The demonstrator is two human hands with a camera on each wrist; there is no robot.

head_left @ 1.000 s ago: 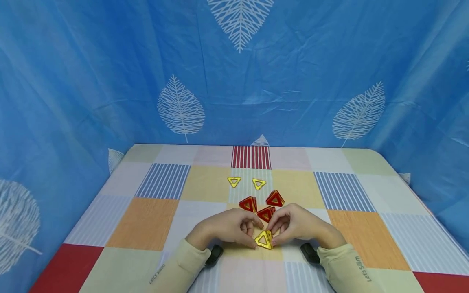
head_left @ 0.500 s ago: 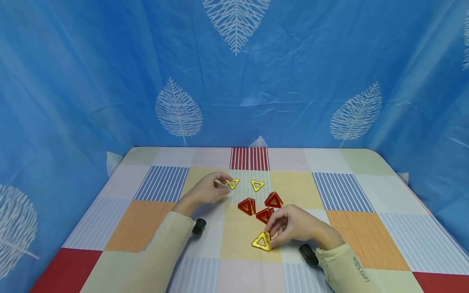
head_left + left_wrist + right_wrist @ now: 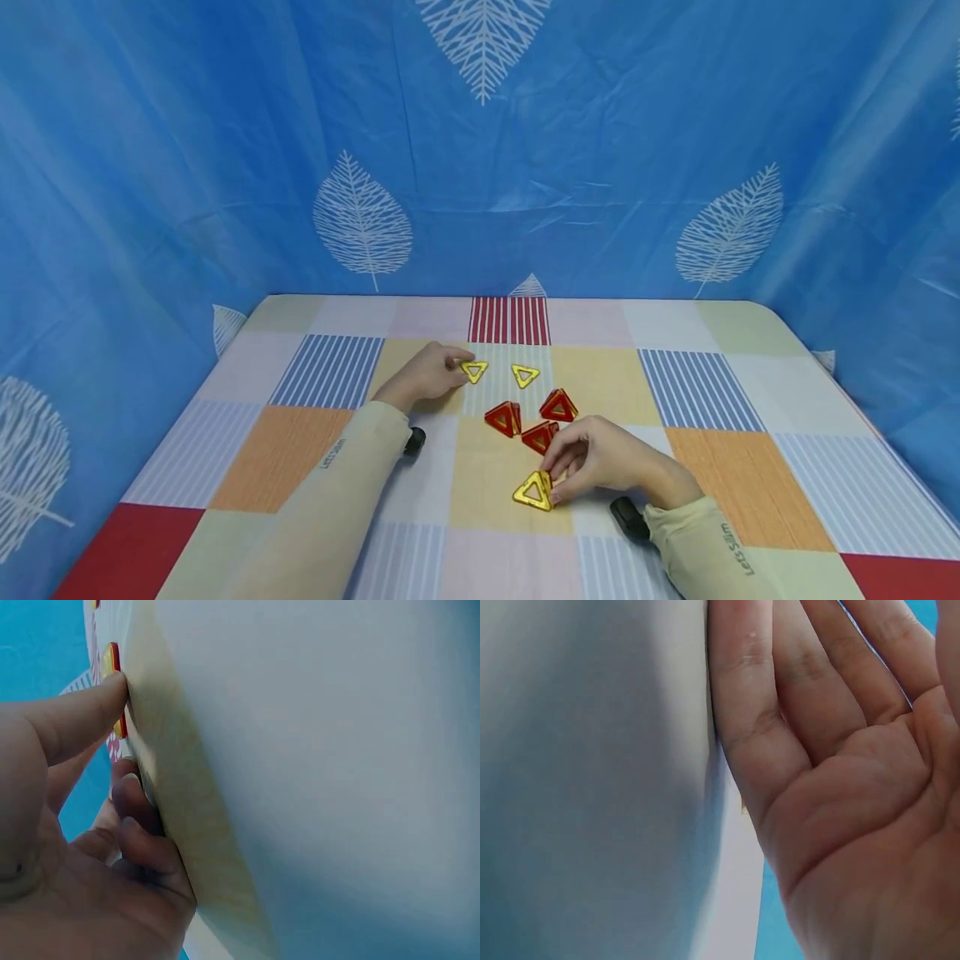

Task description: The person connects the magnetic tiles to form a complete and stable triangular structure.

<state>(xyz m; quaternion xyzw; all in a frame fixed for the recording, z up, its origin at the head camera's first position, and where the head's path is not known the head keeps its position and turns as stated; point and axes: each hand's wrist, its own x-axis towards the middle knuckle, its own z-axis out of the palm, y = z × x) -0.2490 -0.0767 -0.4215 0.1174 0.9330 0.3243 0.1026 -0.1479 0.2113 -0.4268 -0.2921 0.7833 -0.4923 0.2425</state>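
Observation:
At the back of the table, my left hand point(image 3: 429, 372) pinches the left edge of a flat yellow triangle tile point(image 3: 480, 377) with thumb and fingers. In the left wrist view, the thumb lies against the yellow tile point(image 3: 111, 658). My right hand point(image 3: 600, 457) holds upright yellow triangle tiles point(image 3: 531, 492), joined at an angle, near the front middle. The right wrist view shows mostly the palm point(image 3: 862, 802); the held tiles are hidden there. A second flat yellow triangle tile point(image 3: 526, 377) lies right of the first.
Three small red triangle pyramids stand between the hands: a left one point(image 3: 503, 419), a back right one point(image 3: 558, 406) and a front one point(image 3: 539, 437) near the right fingers. A patchwork cloth point(image 3: 420, 492) covers the table. A blue curtain point(image 3: 585, 150) hangs behind.
My left hand has let go of the upright yellow tiles and moved away to the back left, where it takes hold of the left flat tile. My right hand keeps its grip in place.

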